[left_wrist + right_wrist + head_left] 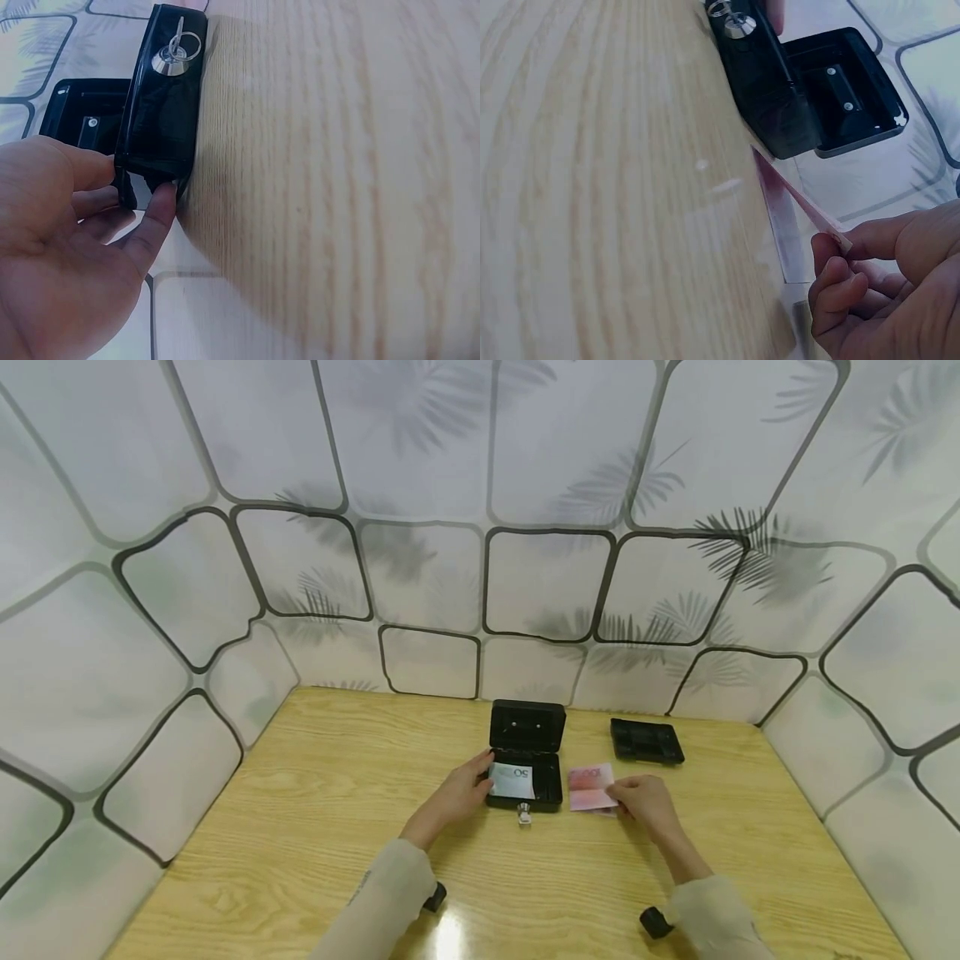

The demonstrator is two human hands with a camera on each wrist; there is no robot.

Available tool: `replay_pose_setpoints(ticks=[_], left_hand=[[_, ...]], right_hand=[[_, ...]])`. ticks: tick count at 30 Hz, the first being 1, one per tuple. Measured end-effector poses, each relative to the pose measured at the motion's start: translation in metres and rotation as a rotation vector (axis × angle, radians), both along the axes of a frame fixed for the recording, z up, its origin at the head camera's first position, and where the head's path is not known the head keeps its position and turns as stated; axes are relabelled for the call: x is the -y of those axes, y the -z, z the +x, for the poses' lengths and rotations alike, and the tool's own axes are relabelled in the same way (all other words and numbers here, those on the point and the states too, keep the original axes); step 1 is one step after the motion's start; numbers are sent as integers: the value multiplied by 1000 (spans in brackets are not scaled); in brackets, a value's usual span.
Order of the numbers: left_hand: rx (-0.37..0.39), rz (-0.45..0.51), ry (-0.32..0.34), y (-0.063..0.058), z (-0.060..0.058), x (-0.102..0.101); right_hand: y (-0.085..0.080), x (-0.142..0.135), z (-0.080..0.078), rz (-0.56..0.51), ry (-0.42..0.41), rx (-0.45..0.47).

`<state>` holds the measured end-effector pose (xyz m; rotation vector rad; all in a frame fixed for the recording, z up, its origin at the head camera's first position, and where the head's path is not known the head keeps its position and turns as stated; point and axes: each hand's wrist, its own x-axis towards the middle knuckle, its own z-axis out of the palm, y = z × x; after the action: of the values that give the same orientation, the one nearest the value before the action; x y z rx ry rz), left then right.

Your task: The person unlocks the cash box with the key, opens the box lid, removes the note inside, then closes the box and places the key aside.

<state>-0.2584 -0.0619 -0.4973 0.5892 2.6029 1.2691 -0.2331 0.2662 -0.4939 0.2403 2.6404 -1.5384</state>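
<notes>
A small black cash box (550,781) stands on the table with its lid (527,720) raised at the back. Inside lies a pale green banknote (513,782) marked 50. Keys on a ring (180,45) hang from the lock on the front wall. My left hand (459,793) holds the box's left side, fingers at the rim and thumb low on the wall (154,214). To the right of the box, my right hand (643,802) pinches the edge of a pink banknote (802,199) marked 100. That edge is lifted, and more paper shows beneath it.
A black compartment tray (647,742) lies on the wooden table (360,743) behind my right hand. Patterned curtain walls (431,568) with dark outlines and leaf prints enclose the back and both sides. Black devices (656,923) sit at both wrists.
</notes>
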Motion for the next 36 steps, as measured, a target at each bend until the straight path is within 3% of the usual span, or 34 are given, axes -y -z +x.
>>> replay_pose_setpoints(ticks=[10,28,36], left_hand=[[3,-5,-8,-1,1,1],[4,2,-1,-1,2,0],[11,0,-9,-1,1,0]], right_hand=[[3,5,-1,286,-32,-66],[1,15,11,326,-20,-71],[-12,22,16,426,62,-143]])
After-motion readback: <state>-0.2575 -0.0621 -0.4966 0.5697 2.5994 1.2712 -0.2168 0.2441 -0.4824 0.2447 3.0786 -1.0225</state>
